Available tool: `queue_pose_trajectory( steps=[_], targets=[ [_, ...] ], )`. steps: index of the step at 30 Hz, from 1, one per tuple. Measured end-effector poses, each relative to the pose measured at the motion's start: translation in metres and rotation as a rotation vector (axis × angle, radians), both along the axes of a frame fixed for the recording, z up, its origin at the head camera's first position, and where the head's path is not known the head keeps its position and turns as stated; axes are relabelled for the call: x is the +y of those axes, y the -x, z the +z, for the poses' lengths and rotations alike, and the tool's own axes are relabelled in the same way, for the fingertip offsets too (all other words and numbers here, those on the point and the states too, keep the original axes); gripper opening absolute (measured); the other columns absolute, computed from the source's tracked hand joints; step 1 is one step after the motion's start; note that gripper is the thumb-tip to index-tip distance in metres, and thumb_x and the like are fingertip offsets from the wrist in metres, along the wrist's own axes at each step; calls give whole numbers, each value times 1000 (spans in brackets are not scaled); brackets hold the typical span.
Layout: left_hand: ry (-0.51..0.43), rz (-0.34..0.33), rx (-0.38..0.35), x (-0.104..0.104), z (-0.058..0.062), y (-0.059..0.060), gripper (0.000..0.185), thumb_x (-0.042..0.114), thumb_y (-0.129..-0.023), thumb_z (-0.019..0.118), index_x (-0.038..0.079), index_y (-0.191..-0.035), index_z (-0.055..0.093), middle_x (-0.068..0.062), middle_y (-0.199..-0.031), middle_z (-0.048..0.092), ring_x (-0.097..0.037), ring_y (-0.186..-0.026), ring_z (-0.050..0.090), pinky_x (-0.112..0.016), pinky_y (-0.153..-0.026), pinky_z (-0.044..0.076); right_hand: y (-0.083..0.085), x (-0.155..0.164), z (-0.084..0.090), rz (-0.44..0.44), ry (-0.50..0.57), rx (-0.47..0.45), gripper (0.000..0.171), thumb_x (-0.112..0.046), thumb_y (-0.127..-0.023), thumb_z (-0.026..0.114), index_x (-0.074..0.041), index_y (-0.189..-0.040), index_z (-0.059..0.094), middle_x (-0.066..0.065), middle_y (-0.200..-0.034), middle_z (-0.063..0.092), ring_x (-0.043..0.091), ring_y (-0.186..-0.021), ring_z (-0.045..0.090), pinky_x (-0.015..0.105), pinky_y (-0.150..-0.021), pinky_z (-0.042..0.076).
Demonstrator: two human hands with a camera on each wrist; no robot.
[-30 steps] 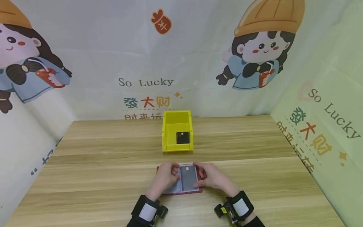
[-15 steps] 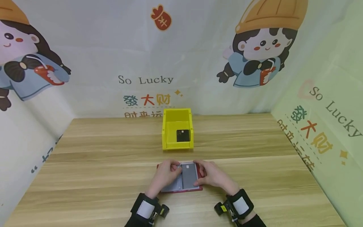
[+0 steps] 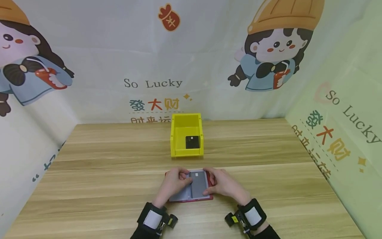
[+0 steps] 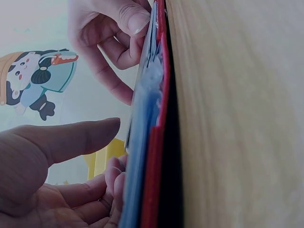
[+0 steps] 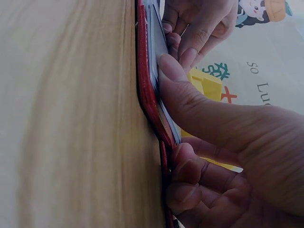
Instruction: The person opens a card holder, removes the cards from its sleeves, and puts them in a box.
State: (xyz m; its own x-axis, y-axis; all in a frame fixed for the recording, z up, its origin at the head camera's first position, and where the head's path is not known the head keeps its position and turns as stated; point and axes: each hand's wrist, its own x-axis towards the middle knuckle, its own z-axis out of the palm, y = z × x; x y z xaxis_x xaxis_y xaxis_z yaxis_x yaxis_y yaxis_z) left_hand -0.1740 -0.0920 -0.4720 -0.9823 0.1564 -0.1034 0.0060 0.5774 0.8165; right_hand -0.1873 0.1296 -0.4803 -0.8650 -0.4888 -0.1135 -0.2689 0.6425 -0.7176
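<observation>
A red card holder (image 3: 210,198) lies spread on the wooden table, with clear plastic sleeves inside. In its right-hand sleeve sits a dark grey card (image 3: 199,187) with a small pale square near the top. My right hand (image 3: 223,184) grips the holder's right side; in the right wrist view its thumb (image 5: 173,69) presses on the sleeve, with curled fingers at the red cover's edge. My left hand (image 3: 173,186) is over the left page, fingers bent at the sleeves. Its straight thumb (image 4: 90,137) points at the card's inner edge, spread away from the fingers.
Beyond the holder stands a yellow bin (image 3: 187,153) with a black card (image 3: 192,142) inside. Printed cloth walls (image 3: 206,59) rise behind and beside the wooden table (image 3: 104,172). A camera strap is on each wrist.
My left thumb has slid slightly up and right to the inner edge of the grey card. The right hand keeps its place on the holder. The head view tilted slightly downward.
</observation>
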Motion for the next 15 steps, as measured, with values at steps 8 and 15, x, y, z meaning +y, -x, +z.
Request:
queue_pose_trajectory(
  steps=[8, 15],
  targets=[
    [-8, -2, -5, 0, -1, 0, 27, 10, -91, 79, -7, -111, 72, -6, -83, 65, -13, -72, 54, -22, -63, 42, 0, 1, -1, 22, 18, 21, 81, -16, -79, 93, 7, -147, 54, -2, -75, 48, 7, -66, 41, 20, -58, 31],
    [-13, 6, -17, 1, -1, 0, 26, 10, -92, 77, -6, -112, 72, -6, -84, 65, -13, -72, 52, -22, -62, 40, -1, 2, -2, 40, 37, 22, 82, -16, -79, 92, 7, -147, 53, -3, -74, 45, 7, -66, 40, 20, -58, 30]
  ],
)
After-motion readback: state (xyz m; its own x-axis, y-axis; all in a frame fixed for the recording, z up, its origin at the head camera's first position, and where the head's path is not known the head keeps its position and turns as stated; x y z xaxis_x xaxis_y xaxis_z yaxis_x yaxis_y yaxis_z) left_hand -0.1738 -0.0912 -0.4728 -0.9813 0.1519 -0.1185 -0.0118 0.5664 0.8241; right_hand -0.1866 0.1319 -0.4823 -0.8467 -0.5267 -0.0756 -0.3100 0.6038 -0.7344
